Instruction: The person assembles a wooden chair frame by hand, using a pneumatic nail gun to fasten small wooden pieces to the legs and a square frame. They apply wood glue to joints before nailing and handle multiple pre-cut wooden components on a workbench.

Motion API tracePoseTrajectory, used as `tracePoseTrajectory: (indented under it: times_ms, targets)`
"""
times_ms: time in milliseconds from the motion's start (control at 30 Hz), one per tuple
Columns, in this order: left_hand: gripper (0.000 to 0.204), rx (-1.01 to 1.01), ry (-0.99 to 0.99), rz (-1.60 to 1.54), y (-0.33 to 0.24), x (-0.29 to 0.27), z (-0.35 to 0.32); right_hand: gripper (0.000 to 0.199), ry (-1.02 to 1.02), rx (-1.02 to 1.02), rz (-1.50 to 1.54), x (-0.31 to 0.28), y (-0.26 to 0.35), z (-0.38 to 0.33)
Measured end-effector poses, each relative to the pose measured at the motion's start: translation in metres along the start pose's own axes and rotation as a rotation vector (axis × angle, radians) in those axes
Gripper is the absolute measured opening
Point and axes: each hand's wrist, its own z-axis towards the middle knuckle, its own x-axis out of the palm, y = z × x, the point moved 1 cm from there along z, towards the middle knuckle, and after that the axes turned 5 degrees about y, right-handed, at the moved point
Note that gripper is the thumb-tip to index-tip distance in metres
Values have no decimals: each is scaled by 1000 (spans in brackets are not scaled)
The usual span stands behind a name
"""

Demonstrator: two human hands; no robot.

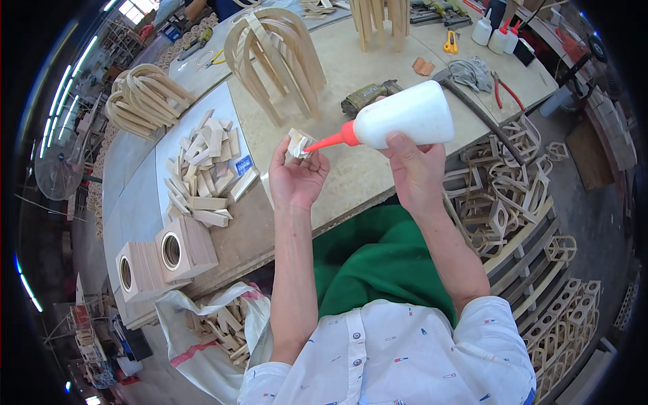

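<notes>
My right hand (416,165) grips a white squeeze glue bottle (408,116), tilted so its red nozzle points left and slightly down. In my left hand (299,179), palm up, a small wooden block (295,143) is pinched between the fingertips. White glue lies on the block's face, and the nozzle tip touches or nearly touches it. Just beyond my hands stands a frame of bent wooden strips (273,61) on the table. A pile of small wooden pieces (206,158) lies to the left of my left hand.
Two stacks of square wooden plates with round holes (177,251) sit at the table's left edge. A sack of wood pieces (226,324) stands below. Rightward are a hammer (482,115), red pliers (505,91), a grey rag (471,73) and a dark power tool (368,98).
</notes>
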Motion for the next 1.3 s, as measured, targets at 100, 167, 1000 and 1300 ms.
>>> tracePoseTrajectory:
  times_ms: [100,167,1000,1300]
  targets:
    - [40,-22,11,-8,4,-2,2,40,28,11,-57,-1,3,3]
    - [39,-23,7,1,7,0,1,41,51,23,-94,-4,5,5]
    - [35,-56,-4,-34,-3,-12,7,40,58,10,-177,-19,17,9]
    - [39,-90,4,-58,3,-5,2,46,160,19,-246,-8,3,5]
